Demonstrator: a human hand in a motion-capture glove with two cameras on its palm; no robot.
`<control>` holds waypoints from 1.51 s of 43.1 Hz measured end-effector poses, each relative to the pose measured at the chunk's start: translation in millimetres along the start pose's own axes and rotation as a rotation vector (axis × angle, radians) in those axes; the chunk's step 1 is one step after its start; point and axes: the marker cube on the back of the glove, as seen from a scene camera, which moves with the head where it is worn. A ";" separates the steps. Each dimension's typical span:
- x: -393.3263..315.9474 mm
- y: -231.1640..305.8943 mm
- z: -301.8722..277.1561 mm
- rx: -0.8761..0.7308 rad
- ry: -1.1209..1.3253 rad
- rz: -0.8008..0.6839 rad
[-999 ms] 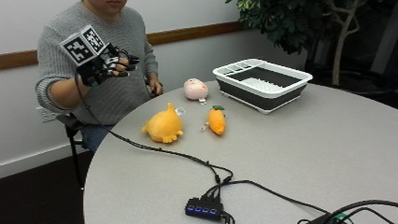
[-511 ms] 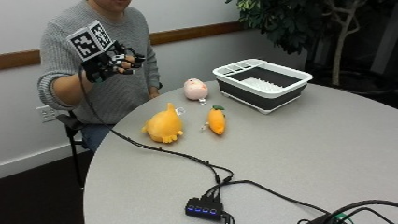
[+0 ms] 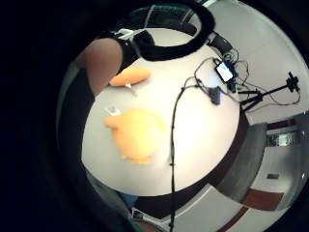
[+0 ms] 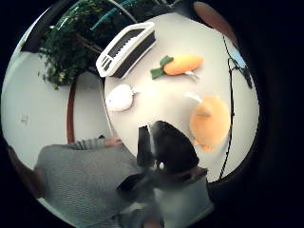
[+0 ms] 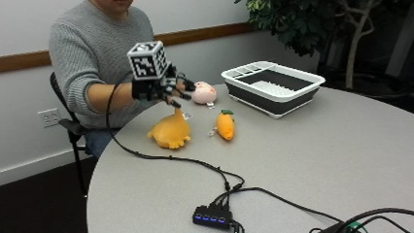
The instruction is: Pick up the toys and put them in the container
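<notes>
Gloved right hand (image 5: 158,88) held above yellow plush toy (image 5: 170,132), fingers loosely curled, nothing gripped. Carrot toy (image 5: 225,125) and pink toy (image 5: 204,92) seen on surface (image 5: 336,160) near container (image 5: 273,86). Bare left hand (image 4: 112,141) shown at surface edge only in thumb-side view.

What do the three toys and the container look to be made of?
Yellow toy, carrot toy and pink toy: likely plush fabric, with soft rounded shapes, matte surfaces and sewn-on tags. Container: apparently plastic, with a smooth white rim and ribbed inside over a dark band that may be rubbery; cannot confirm.
</notes>
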 end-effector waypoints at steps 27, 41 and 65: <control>26.9 7.3 148.1 0.013 0.043 0.170; 37.4 -47.3 7.7 0.263 -0.019 0.109; -251.0 -260.1 -6.9 0.135 -0.040 -0.329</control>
